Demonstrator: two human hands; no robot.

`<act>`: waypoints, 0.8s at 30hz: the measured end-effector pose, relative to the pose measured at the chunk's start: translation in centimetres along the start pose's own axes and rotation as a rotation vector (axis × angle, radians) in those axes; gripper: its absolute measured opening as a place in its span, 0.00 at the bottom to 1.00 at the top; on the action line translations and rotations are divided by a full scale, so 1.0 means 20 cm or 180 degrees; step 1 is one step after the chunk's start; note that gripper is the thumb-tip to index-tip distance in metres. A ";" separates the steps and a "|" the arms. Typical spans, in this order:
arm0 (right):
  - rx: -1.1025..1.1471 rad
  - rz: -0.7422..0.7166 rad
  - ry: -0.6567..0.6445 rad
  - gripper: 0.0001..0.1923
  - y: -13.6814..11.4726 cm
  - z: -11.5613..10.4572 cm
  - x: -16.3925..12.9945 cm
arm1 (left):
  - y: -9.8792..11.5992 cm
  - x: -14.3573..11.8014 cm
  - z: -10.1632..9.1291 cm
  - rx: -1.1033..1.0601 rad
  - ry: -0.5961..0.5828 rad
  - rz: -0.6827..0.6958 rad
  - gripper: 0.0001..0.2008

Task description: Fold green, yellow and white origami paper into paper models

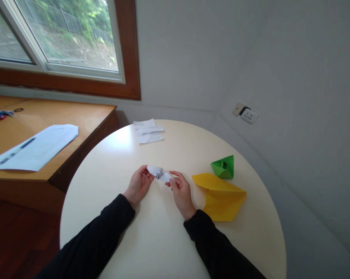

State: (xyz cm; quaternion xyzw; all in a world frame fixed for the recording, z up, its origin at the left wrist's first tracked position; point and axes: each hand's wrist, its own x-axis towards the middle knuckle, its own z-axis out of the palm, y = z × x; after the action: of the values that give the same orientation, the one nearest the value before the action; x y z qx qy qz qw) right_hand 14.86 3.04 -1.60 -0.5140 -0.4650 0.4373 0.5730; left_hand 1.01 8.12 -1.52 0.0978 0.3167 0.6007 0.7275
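Observation:
Between my two hands is a small folded white paper piece, pointed at its left end, with a raised, crumpled-looking fold in its middle. My left hand pinches the left end, its fingers curled beneath. The right end is between the thumb and fingers of my right hand. Both hands are just above the round white table. To the right of my right hand lies a folded yellow paper, and behind it a green paper boat.
Several white paper strips lie at the table's far edge. On the wooden desk at left are white sheets with a pen, and scissors. A wall socket is on the right wall.

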 end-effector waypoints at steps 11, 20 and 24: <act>-0.0041 -0.0041 0.0003 0.08 0.02 -0.01 0.01 | 0.02 -0.02 0.01 -0.0023 0.0018 -0.0092 0.11; -0.0236 -0.0185 0.0225 0.18 0.04 -0.02 0.02 | 0.03 -0.04 0.02 -0.0037 0.0101 -0.0115 0.08; -0.0266 -0.0327 0.0354 0.27 0.08 -0.03 0.03 | 0.03 -0.04 0.02 -0.0051 0.0084 -0.0118 0.08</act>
State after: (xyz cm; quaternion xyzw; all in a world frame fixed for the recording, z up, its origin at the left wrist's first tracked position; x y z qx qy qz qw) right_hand 15.49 3.66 -3.15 -0.5365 -0.4761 0.3583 0.5977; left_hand 0.59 7.67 -0.64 0.0782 0.3233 0.5908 0.7350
